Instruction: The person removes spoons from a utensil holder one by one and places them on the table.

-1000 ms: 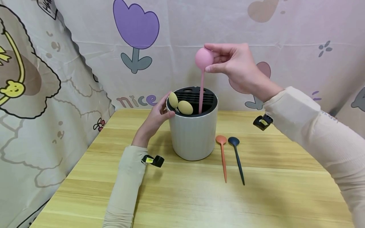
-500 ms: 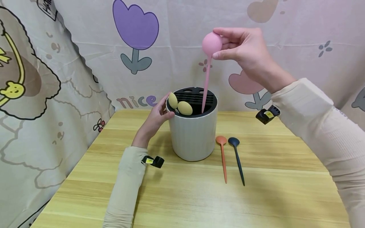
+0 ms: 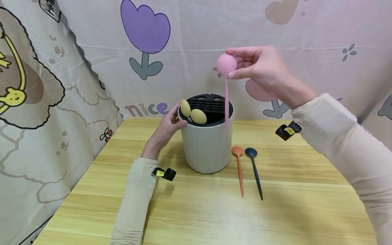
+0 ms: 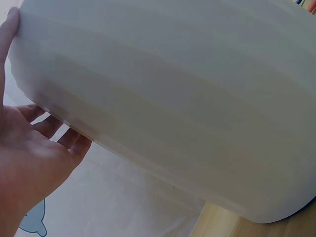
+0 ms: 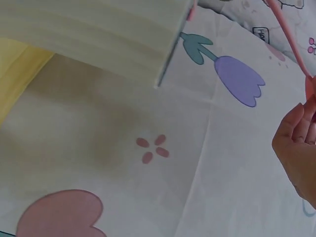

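In the head view my right hand (image 3: 263, 69) pinches a pink spoon (image 3: 227, 64) by its round bowl. The spoon's thin handle hangs straight down, its tip overlapping the front right wall of a white ribbed utensil holder (image 3: 206, 149). The right wrist view catches my fingers at the bowl and the handle (image 5: 291, 39) rising from it. My left hand (image 3: 166, 126) grips the holder's left side near the rim, thumb in front and fingers behind. Two yellow spoons (image 3: 198, 116) stand in the holder with their bowls above its black slotted top (image 3: 208, 103).
An orange spoon (image 3: 237, 150) and a dark blue spoon (image 3: 251, 152) lie side by side on the wooden table (image 3: 196, 211), right of the holder, handles toward me. A printed curtain (image 3: 196, 41) hangs close behind the table.
My right hand has risen with the pink spoon, moved right, then dropped somewhat. The handle tip has gone from inside the holder's top to in front of its wall. The left hand stays put.
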The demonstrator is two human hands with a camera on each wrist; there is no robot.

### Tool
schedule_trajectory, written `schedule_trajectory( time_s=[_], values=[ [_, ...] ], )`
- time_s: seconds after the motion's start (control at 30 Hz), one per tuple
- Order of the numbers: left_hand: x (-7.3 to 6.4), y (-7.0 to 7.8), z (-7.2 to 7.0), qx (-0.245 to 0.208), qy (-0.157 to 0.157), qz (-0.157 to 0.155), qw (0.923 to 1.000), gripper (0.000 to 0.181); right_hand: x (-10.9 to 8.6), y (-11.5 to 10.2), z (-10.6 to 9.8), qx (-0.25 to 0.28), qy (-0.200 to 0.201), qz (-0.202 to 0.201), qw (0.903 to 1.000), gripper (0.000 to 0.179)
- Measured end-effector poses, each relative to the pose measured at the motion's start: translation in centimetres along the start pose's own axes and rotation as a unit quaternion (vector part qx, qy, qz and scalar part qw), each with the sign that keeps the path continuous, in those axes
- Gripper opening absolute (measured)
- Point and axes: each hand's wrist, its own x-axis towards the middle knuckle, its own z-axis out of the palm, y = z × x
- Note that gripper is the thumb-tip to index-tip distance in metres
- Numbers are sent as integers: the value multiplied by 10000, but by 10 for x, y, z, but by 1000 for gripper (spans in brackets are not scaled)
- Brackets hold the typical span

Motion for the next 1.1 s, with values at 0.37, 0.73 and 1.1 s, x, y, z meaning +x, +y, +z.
schedule_trajectory(
  time_s=[0.37,0.73,1.1],
  values=[
    [-2,0,-2,-19,30,17,10000,129,-8,23,5,244,-170,195,9994,55],
    [0,0,-2,25,49,11,10000,129,-27,39,5,-581,-205,327,9976,53],
    [1,0,0,-51,-14,17,10000,130,-63,71,3,-192,-325,311,9988,56]
  ],
)
